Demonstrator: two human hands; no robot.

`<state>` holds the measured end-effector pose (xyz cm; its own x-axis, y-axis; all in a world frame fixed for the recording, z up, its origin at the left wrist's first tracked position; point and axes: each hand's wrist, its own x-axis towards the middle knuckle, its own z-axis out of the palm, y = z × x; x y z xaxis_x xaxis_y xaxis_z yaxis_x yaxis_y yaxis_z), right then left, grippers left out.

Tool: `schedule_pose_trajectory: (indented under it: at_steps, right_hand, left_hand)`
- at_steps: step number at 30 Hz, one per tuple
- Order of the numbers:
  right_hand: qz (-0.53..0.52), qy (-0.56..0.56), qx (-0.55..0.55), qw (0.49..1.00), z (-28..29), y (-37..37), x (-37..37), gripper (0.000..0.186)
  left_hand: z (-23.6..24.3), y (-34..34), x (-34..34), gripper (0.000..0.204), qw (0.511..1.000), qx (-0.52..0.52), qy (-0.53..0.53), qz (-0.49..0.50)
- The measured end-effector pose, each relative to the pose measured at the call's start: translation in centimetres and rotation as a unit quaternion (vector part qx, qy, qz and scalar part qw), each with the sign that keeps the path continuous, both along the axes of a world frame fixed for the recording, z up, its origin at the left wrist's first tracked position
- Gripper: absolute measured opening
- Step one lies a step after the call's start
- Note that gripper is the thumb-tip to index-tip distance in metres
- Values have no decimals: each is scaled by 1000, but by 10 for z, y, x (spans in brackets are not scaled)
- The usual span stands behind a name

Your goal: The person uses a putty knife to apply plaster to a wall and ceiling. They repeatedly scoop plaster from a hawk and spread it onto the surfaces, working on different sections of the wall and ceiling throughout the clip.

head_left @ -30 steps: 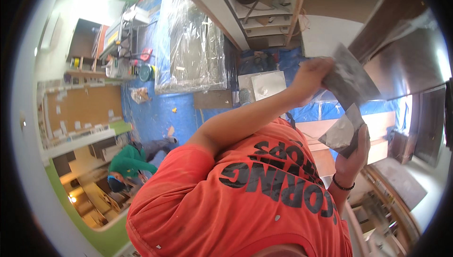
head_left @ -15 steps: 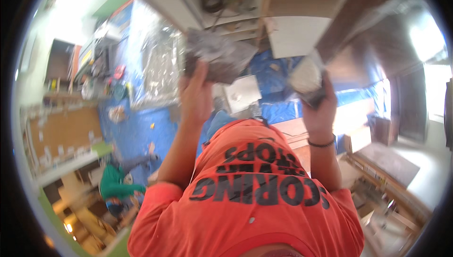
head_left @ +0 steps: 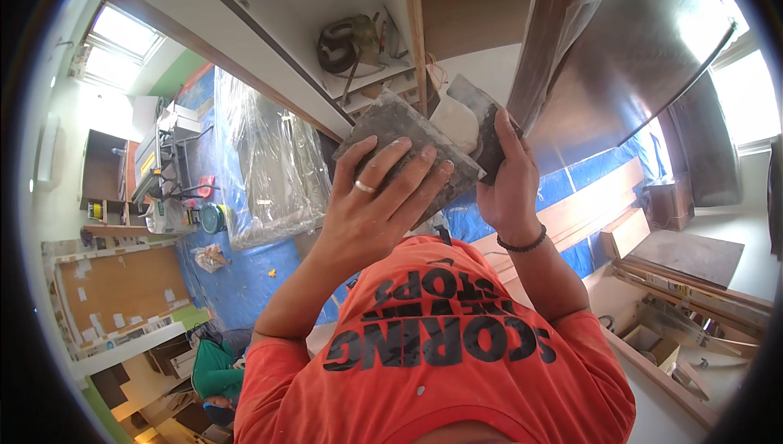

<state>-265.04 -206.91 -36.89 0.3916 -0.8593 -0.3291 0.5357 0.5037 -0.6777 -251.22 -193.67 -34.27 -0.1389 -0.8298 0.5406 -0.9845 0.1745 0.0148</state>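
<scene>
**Wide grey plate [head_left: 408,128] held close against the paste-bearing plate [head_left: 489,150]**

From my end of the feed I take the wide grey plate as my landmark. Above and to its left I see a pale shelf compartment [head_left: 281,0], which holds a dark coiled item [head_left: 336,46] and some tools too small for me to name. Far to its left stands a round teal tub [head_left: 213,219]; I cannot tell what is in it. Well to its right, and nearer the wearer, is a box of pale wood [head_left: 652,346], its contents unclear to me.

The wide grey plate is flat and straight-edged, tilted, with a dull, smeared face. I have the left hand [head_left: 379,187] spread over that face, fingers laid flat and gripping it, the thumb hidden from me. Just to its right is the paste-bearing plate, darker at the edge, with a smooth, off-white mound of paste [head_left: 457,123] on it. The right hand [head_left: 510,175] grips this one, its thumb along the side. I cannot tell whether the wide grey plate touches the paste.

Left of my landmark, clear plastic film [head_left: 273,171] lies crinkled and shiny over a long block. Below and to its left, blue sheeting [head_left: 236,273] covers the floor; to its right run smooth, pale wooden planks [head_left: 579,207].
</scene>
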Motion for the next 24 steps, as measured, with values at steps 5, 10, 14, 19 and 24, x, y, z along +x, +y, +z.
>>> schedule_pose_trajectory:
  at_steps: [5, 10, 14, 19, 24]
  right_hand:
    - [38, 199, -301, 932, -7, -11, -8, 56]
    - [-70, 376, -573, 725, -14, -47, -13, 49]
    - [38, -95, -163, 981, -32, -54, -3, 46]
    - [44, 6, -84, 995, -56, -56, 6, 49]
    - [30, -27, -54, 998, -49, -60, 8, 44]
  left_hand:
    - [1, 11, 12, 46, 999, 38, -18, 8]
    - [8, 25, 53, 34, 900, -212, 371, 86]
    - [56, 39, 107, 29, 476, -489, 730, -42]
    - [173, 82, 178, 26, 564, -698, 439, -33]
    - [337, 108, 234, 42, 510, -841, 180, -10]
